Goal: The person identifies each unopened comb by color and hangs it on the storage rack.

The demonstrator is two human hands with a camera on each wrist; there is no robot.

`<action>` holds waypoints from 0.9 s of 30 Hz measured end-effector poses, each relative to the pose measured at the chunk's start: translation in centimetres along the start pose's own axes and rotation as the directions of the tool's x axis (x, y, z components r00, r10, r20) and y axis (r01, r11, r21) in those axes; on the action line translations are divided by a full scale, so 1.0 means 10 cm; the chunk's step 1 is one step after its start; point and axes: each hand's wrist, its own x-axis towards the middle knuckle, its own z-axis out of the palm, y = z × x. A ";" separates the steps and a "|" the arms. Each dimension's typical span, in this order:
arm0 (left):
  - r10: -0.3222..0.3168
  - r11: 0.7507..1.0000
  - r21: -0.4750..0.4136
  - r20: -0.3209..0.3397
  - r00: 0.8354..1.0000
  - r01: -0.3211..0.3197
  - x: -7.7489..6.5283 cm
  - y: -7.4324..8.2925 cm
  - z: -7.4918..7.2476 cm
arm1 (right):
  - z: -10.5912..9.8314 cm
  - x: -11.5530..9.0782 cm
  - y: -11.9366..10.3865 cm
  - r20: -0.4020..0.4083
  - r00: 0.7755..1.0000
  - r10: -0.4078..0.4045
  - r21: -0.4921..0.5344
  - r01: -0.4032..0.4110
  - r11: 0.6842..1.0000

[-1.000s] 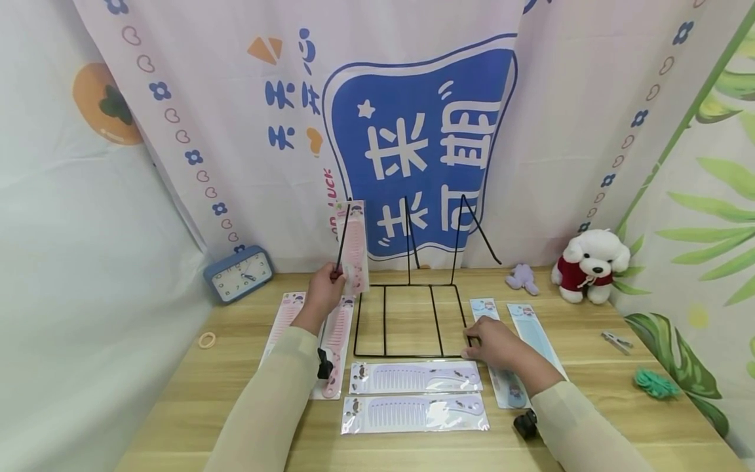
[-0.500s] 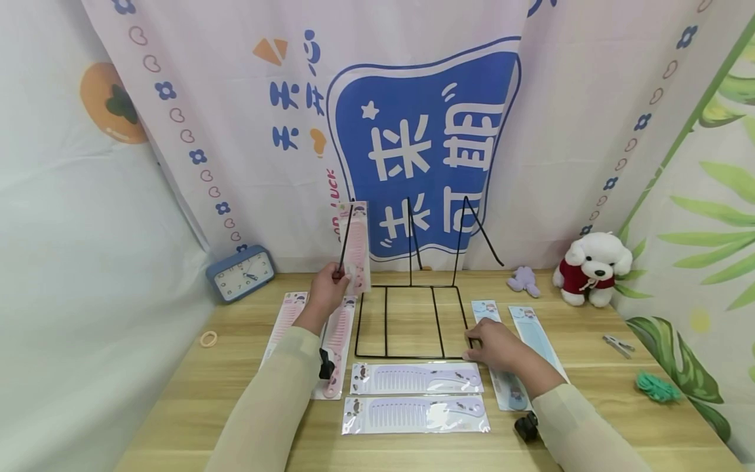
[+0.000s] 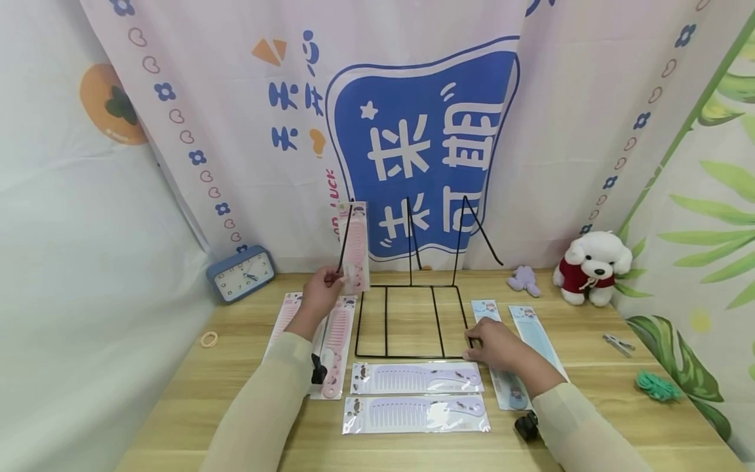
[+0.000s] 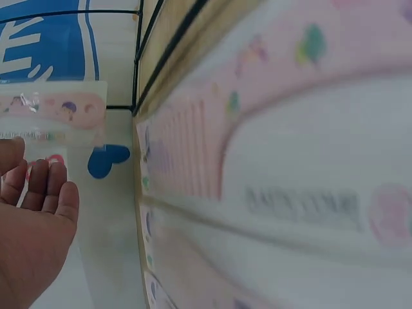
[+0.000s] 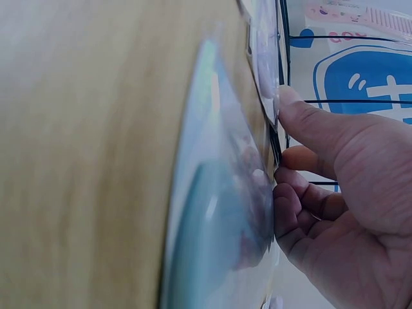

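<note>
A pink comb in a clear packet (image 3: pixel 355 246) hangs upright on the left hook of a black wire display rack (image 3: pixel 409 286). Just below and left of it is my left hand (image 3: pixel 322 292). In the left wrist view the thumb tip lies by the packet's (image 4: pixel 58 109) lower edge, and the fingers (image 4: pixel 48 183) are loosely curled, holding nothing visible. At the rack's front right corner my right hand (image 3: pixel 495 344) pinches the wire frame. That hand (image 5: pixel 360 174) partly covers a packaged blue comb (image 3: pixel 512 387) lying on the table.
Two packaged pink combs (image 3: pixel 337 334) lie left of the rack, two lilac ones (image 3: pixel 415 378) in front, and another blue one (image 3: pixel 535 337) to the right. Around them are a clock (image 3: pixel 242 273), a ring (image 3: pixel 209 339), a plush dog (image 3: pixel 592 267), a clip (image 3: pixel 618 345) and green cord (image 3: pixel 657 387).
My left hand has moved slightly down and left, away from the packet and hook tip. The packet stays hanging on the hook. My right hand has stayed at the rack's corner.
</note>
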 end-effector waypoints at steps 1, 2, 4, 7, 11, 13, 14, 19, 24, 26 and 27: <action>-0.011 1.000 0.004 -0.003 1.000 0.011 -0.03 -0.03 -0.04 | 0.00 0.00 -0.01 0.003 1.000 -0.002 0.000 0.002 1.000; -0.019 1.000 0.016 -0.008 1.000 0.019 -0.05 -0.07 -0.08 | 0.00 0.00 -0.01 0.006 1.000 -0.003 0.004 0.003 1.000; -0.039 0.998 0.055 -0.022 0.999 0.040 -0.11 -0.15 -0.17 | 0.00 0.00 -0.02 0.010 1.000 -0.008 0.006 0.008 1.000; -0.087 0.984 0.157 -0.019 0.996 0.089 -0.21 -0.24 -0.33 | -0.01 0.00 -0.02 0.012 1.000 -0.014 0.006 0.014 1.000; -0.190 0.923 0.341 0.003 0.982 0.177 -0.36 -0.33 -0.54 | -0.03 0.00 -0.03 0.018 1.000 -0.012 -0.002 0.012 1.000; -0.233 0.884 0.418 0.008 0.973 0.208 -0.44 -0.39 -0.62 | -0.04 0.00 -0.03 0.024 1.000 -0.011 -0.005 0.011 1.000; -0.253 0.866 0.449 0.011 0.967 0.221 -0.48 -0.42 -0.67 | -0.05 0.00 -0.03 0.026 1.000 -0.010 -0.005 0.010 1.000; -0.331 0.808 0.521 0.012 0.943 0.277 -0.67 -0.54 -0.78 | -0.04 0.00 -0.04 0.027 1.000 -0.003 0.005 0.003 1.000; -0.339 0.799 0.524 -0.014 0.941 0.296 -0.81 -0.58 -0.83 | -0.02 0.00 -0.03 0.016 1.000 0.000 0.012 0.000 1.000; -0.354 0.810 0.495 -0.015 0.935 0.314 -0.84 -0.58 -0.86 | -0.01 0.00 -0.02 0.015 1.000 0.000 0.017 0.000 1.000; -0.359 0.810 0.493 -0.012 0.933 0.318 -0.84 -0.59 -0.87 | -0.01 0.00 -0.02 0.016 1.000 0.000 0.019 0.000 1.000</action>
